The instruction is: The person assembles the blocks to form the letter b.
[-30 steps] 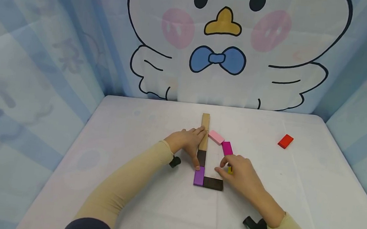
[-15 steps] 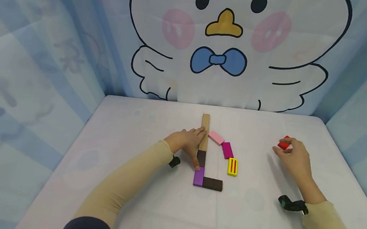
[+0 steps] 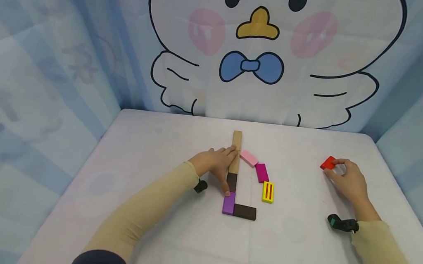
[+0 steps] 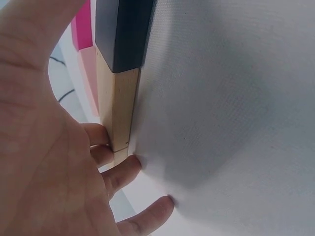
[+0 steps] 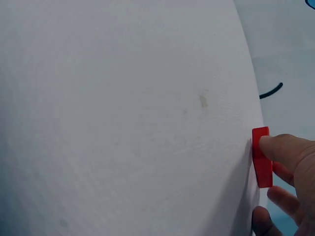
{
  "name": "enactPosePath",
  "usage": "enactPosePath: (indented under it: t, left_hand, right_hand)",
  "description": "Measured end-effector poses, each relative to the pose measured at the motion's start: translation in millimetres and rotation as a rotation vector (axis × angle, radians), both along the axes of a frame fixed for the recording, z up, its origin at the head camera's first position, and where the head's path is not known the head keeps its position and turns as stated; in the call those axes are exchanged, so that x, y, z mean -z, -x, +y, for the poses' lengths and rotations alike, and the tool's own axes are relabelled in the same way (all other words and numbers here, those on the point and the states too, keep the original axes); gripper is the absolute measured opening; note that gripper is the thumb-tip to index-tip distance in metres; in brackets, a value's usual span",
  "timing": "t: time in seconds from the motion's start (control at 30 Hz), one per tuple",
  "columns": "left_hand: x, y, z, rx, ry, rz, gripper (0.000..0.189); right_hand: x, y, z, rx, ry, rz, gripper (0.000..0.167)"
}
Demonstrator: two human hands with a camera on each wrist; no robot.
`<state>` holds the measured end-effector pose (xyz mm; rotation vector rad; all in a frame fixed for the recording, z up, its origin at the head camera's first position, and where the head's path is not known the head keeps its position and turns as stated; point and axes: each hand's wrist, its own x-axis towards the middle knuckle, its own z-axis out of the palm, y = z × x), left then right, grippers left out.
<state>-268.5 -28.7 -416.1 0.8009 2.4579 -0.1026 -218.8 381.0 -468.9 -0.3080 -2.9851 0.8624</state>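
Observation:
In the head view my left hand (image 3: 214,164) lies with fingers spread along a column of blocks. Its fingertips touch the natural wood blocks (image 3: 234,163), and the thumb reaches the purple block (image 3: 229,204). A dark block (image 4: 123,37) sits in that column between them, beside the palm in the left wrist view. At the far right, my right hand (image 3: 350,180) pinches a red block (image 3: 327,162) between thumb and index finger. The right wrist view shows the thumb (image 5: 285,150) pressed on the red block's side, the other fingers partly hidden behind it.
A second dark block (image 3: 245,212) extends right from the purple one. Curving down from the column are a pink block (image 3: 249,158), a magenta block (image 3: 262,173) and a yellow block with red stripes (image 3: 268,192). A printed curtain (image 3: 251,98) rises behind the table (image 3: 173,236).
My right hand has let go of the yellow block, moved right to the red block and taken hold of it. The left hand has stayed in place.

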Motion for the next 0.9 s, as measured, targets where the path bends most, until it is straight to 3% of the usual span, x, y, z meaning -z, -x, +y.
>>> enactPosePath:
  t: [0.37, 0.9]
  left_hand:
    - [-0.4, 0.5, -1.1, -0.008, -0.005, -0.020, 0.148]
    - [-1.7, 1.5, -1.0, -0.004, -0.006, -0.013, 0.148]
  right_hand:
    - [-5.8, -9.5, -13.1, 0.015, -0.018, -0.057, 0.054]
    - [-11.1, -56.4, -42.4, -0.128, -0.002, -0.050, 0.049]
